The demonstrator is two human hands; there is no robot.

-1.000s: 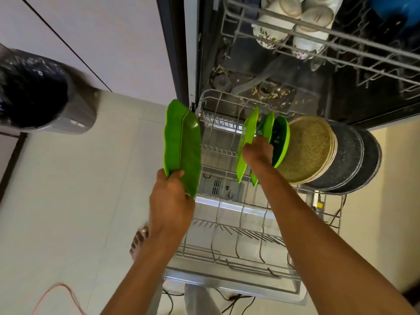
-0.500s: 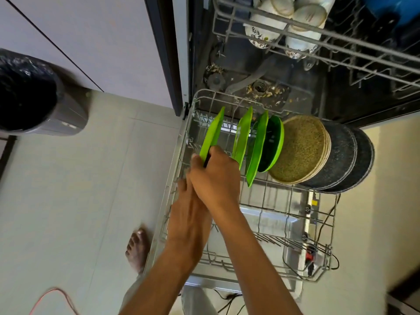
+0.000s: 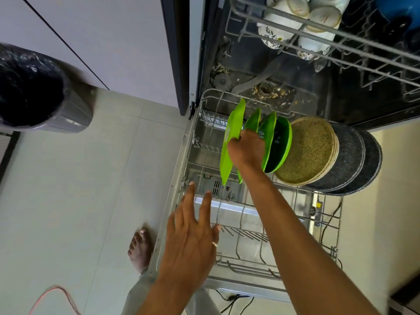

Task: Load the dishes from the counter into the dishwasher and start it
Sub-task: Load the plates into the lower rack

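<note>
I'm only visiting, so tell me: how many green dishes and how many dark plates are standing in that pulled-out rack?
Green dishes: 4 (the right hand grips the leftmost one)
Dark plates: 2
Total: 6
The tan stack is left out because its rims sit too close together to count.

Home kitchen: loaded dishwasher (image 3: pixel 261 53), bin (image 3: pixel 41 92).

Both forearms (image 3: pixel 306 237) are bare. The left hand (image 3: pixel 191 239) wears a thin gold-coloured ring (image 3: pixel 214 244) on one finger. The right hand (image 3: pixel 246 150) is bare. A bare foot (image 3: pixel 141 248) shows beneath pale grey trousers (image 3: pixel 137 294).
</note>
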